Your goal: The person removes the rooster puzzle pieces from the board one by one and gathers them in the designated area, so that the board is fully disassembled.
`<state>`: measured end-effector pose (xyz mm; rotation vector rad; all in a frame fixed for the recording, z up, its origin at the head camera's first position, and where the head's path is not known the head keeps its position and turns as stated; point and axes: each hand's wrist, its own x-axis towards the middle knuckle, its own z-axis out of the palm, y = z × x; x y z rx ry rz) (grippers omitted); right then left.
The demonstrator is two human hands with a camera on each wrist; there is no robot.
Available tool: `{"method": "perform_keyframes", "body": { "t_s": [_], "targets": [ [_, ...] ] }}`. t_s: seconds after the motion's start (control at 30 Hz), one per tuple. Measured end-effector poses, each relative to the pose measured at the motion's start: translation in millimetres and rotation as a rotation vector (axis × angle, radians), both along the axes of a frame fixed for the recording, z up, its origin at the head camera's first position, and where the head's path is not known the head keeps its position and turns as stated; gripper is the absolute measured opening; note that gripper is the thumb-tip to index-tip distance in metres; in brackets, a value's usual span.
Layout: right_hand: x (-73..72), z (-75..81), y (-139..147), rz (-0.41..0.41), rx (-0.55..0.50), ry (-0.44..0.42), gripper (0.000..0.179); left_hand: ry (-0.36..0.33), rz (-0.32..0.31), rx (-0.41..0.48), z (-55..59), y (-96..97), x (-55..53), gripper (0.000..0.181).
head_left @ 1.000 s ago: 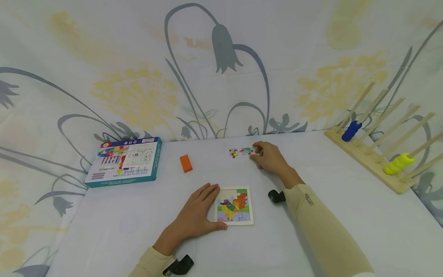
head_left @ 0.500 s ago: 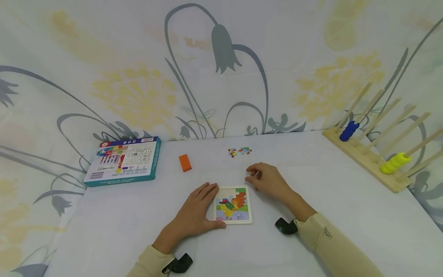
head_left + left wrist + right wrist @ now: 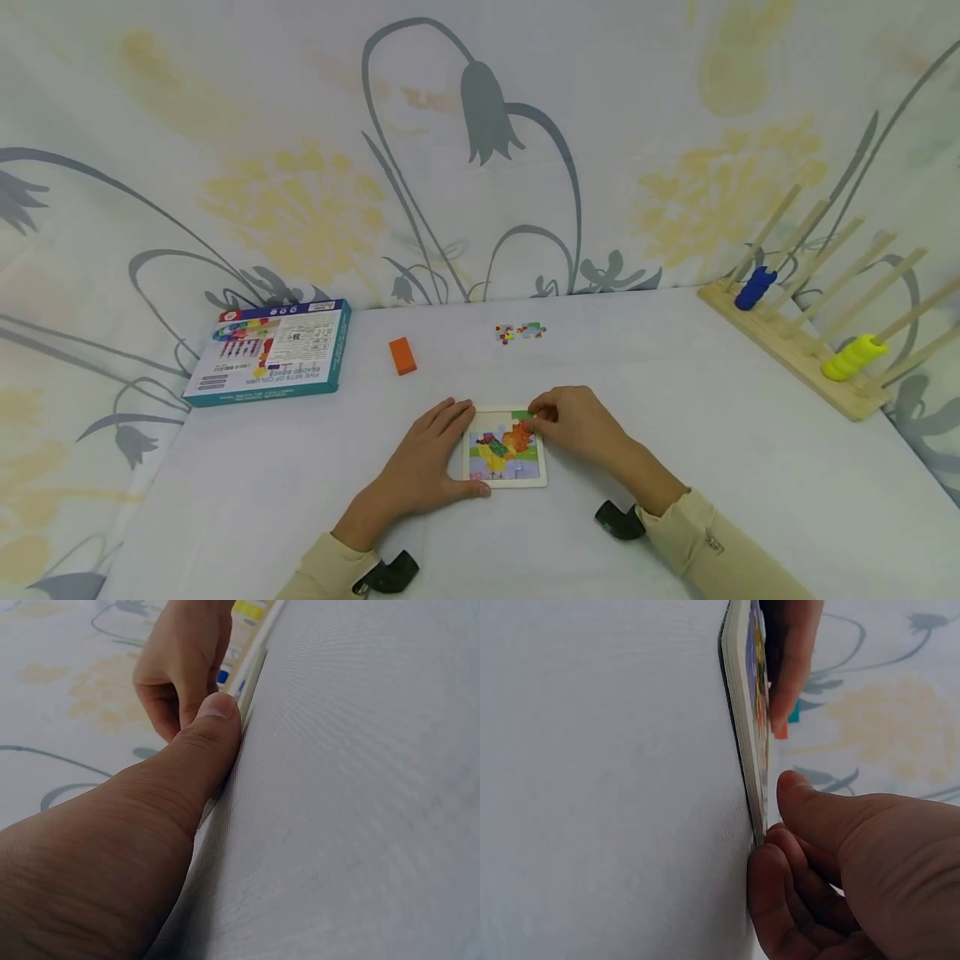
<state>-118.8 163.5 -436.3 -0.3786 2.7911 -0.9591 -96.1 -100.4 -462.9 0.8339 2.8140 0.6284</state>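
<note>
A small jigsaw puzzle board (image 3: 517,483) with a pale frame and a colourful bird picture lies flat on the white tabletop. Bare backing shows in its upper left part. My left hand (image 3: 423,462) rests along its left side, fingers straight at the top-left corner, thumb against the bottom edge. My right hand (image 3: 588,429) is at the board's top-right corner with bent fingers, covering part of the picture. In the right wrist view, a gap shows between its thumb (image 3: 795,791) and fingertips, which sit right at the board's corner. Two loose jigsaw pieces (image 3: 533,330) lie together farther back.
An orange block (image 3: 402,356) lies back left of the board, beside a flat toy box (image 3: 266,350) with teal sides. At the right stands a wooden peg rack (image 3: 798,350) with blue beads (image 3: 756,288) and yellow beads (image 3: 853,358). A patterned cloth hangs behind.
My right hand has come from the loose jigsaw pieces at the back toward me, to the board's top-right corner. The pieces stay where they were, and my left hand keeps its place on the board.
</note>
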Motion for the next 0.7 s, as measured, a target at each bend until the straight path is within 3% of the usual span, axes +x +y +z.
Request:
{"method": "perform_keyframes", "body": {
  "t_s": [0.7],
  "targets": [
    [-0.5,7.9,-3.5,0.08,0.083,-0.019,0.031,0.012,-0.012,0.006,-0.3,0.3,-0.3,0.109]
  ]
}}
